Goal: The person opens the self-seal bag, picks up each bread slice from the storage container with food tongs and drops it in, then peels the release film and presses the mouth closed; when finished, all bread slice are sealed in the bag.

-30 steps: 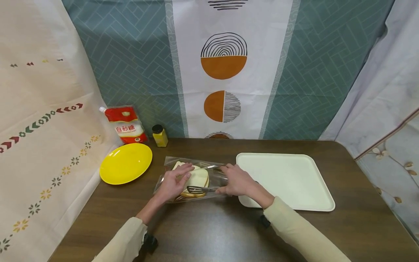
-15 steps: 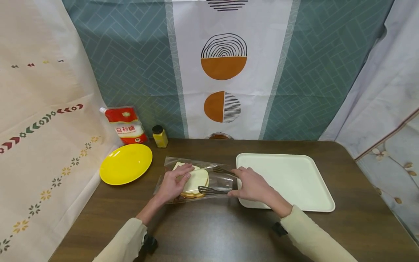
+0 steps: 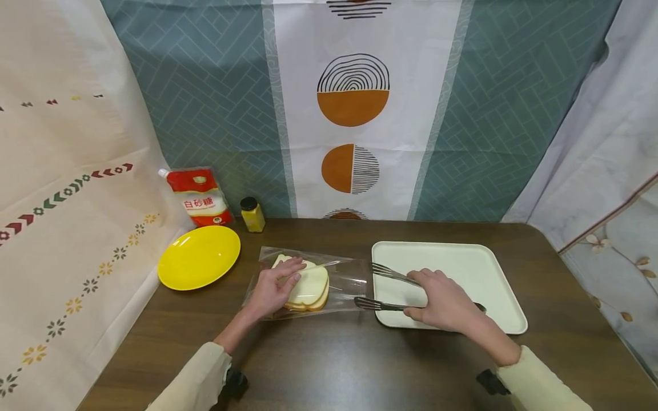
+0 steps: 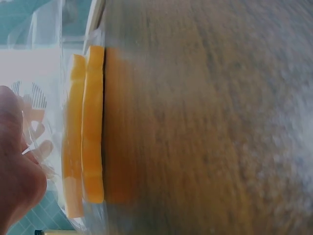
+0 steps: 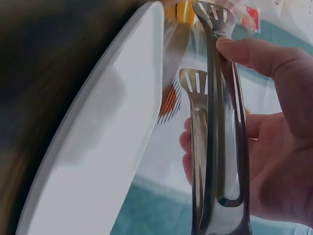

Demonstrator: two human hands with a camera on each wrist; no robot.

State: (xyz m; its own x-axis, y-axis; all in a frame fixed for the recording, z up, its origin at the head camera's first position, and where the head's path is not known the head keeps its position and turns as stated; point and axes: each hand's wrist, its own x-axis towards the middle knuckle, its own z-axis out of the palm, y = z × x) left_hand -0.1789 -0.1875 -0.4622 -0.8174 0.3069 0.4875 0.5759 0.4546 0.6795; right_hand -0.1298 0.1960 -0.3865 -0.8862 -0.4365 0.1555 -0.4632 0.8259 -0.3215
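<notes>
Two bread slices (image 3: 311, 288) lie stacked inside a clear plastic bag (image 3: 345, 285) on the table; their orange crust edges (image 4: 93, 127) show in the left wrist view. My left hand (image 3: 275, 288) rests on the bag's left part, fingers over the slices and thumb apart. My right hand (image 3: 443, 299) holds metal tongs (image 3: 393, 274) with slotted ends, over the left half of a white tray (image 3: 468, 274). Thumb and fingers lie on opposite arms of the tongs (image 5: 225, 137) in the right wrist view. The two arms stand apart with nothing between their tips.
A yellow plate (image 3: 197, 258) sits at the left. Behind it stand a red and white spouted pouch (image 3: 200, 197) and a small yellow jar (image 3: 252, 214) with a black lid. Hanging cloths (image 3: 354, 125) enclose the dark wooden table (image 3: 319, 359) at the back and sides.
My right hand has drawn the tongs rightward, out from over the slices and the bag to over the tray. The left hand and the slices have stayed in place.
</notes>
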